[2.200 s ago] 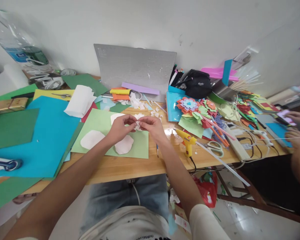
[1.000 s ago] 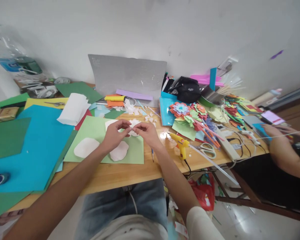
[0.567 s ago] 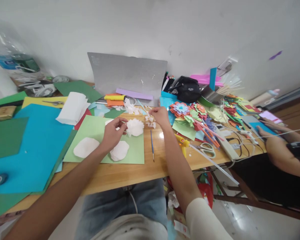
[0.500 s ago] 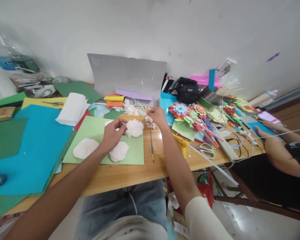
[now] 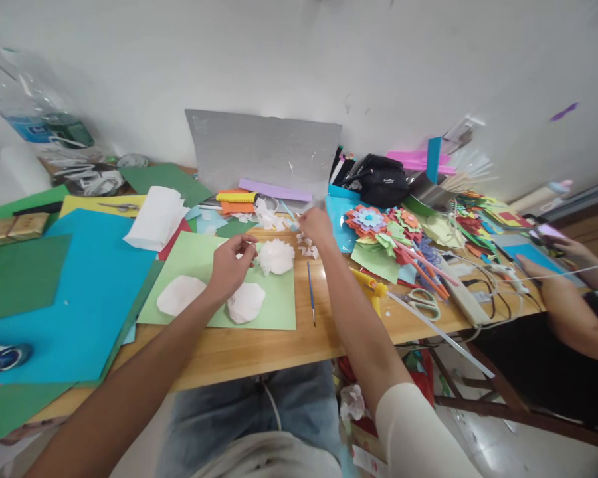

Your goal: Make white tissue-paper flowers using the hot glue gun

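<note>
My left hand (image 5: 233, 265) hovers over a light green sheet (image 5: 274, 312), fingers loosely curled and thumb apart from them. Just right of its fingertips lies a ruffled white paper puff (image 5: 277, 257). Two smoother white paper rounds rest on the same sheet: one (image 5: 246, 303) below the hand, another (image 5: 179, 296) to the left, partly behind my forearm. My right hand (image 5: 315, 227) reaches to the torn white paper scraps (image 5: 307, 247) on the wood, its fingers pinched together and pointing down. What sits between those fingertips is hidden.
A blue paintbrush (image 5: 311, 295) lies between my arms. Right of it are a yellow glue gun (image 5: 371, 287), scissors (image 5: 422, 304) and layered paper flowers (image 5: 369, 221). Blue card (image 5: 99, 285) and a folded white paper stack (image 5: 155, 219) lie left. Another person's hands (image 5: 543, 271) work far right.
The view has shifted slightly, so the table things appear farther right. My left fingers have opened a little beside the ruffled puff. My right hand stays at the scraps.
</note>
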{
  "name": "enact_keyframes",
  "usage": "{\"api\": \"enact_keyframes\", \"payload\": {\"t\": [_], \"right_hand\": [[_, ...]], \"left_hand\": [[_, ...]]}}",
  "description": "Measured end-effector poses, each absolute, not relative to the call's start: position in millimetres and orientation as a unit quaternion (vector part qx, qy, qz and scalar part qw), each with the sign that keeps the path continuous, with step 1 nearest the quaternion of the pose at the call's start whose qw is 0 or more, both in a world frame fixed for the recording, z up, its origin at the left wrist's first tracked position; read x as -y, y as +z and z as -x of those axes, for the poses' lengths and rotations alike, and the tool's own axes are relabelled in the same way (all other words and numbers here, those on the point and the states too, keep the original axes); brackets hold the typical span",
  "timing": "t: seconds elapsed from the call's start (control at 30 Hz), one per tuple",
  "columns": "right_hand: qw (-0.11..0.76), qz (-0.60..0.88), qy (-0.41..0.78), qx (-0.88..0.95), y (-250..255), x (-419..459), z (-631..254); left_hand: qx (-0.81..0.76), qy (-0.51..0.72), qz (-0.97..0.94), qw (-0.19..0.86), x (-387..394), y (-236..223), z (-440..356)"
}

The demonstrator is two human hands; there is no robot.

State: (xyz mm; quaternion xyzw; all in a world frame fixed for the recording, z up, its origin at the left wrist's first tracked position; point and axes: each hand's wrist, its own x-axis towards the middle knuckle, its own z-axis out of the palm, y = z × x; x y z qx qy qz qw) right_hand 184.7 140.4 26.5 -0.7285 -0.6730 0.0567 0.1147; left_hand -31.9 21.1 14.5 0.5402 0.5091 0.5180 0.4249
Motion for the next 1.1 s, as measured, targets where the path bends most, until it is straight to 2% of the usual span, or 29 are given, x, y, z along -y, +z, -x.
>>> {"api": "enact_keyframes", "payload": {"t": [0.2,0.4,0.63,0.73,0.87,1.0,1.1], "right_hand": [[0.095,0.761,0.009,0.642,31.5,-140.4,-177.2],[0.098,0.717,0.037,0.689,30.0,-144.9,-167.8],[0.097,0.738,0.053,0.665,28.0,-143.7,-157.8],[0.157,0.731,0.067,0.660,32.9,-138.4,-165.1],[0.285,0.685,0.128,0.658,40.5,-117.8,-169.5],[0.402,0.571,0.251,0.670,41.6,-78.4,-158.8],[0.424,0.501,0.363,0.662,39.5,-48.1,-147.9]], "left_hand": [[-0.516,0.523,-0.535,0.418,-22.1,14.2,33.2],[-0.515,0.528,-0.535,0.412,-22.6,14.2,33.4],[-0.518,0.522,-0.527,0.426,-22.7,14.6,34.2],[-0.511,0.525,-0.530,0.426,-22.7,13.9,34.4],[-0.506,0.528,-0.530,0.429,-20.4,14.9,33.1],[-0.502,0.537,-0.532,0.419,-15.2,19.9,29.4],[-0.477,0.533,-0.529,0.457,-11.4,23.9,26.4]]}}
